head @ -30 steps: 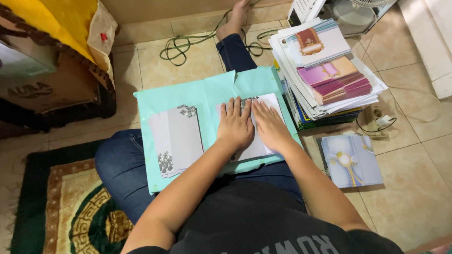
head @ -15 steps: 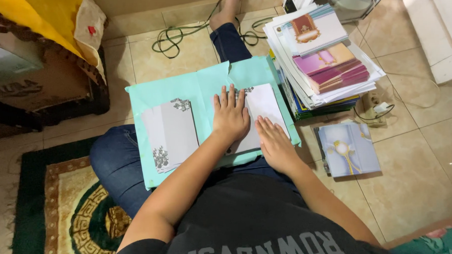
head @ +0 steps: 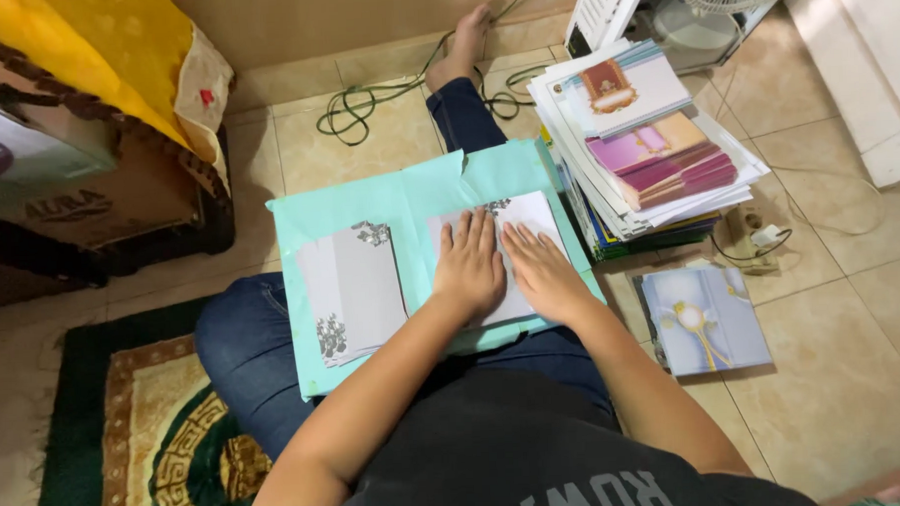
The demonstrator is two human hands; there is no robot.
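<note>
Frame centre: I see a grey-white floral card lying on a teal paper sheet across the lap. Left hand and right hand both press flat on the card, fingers spread, side by side, gripping nothing. I judge the card light, thin, crease-prone; best lifted by an edge. Second folded card lies centre-left; a card stack upper right.

Matt grey paper card lies on smooth turquoise paper sheet above glossy floor tiles.
</note>
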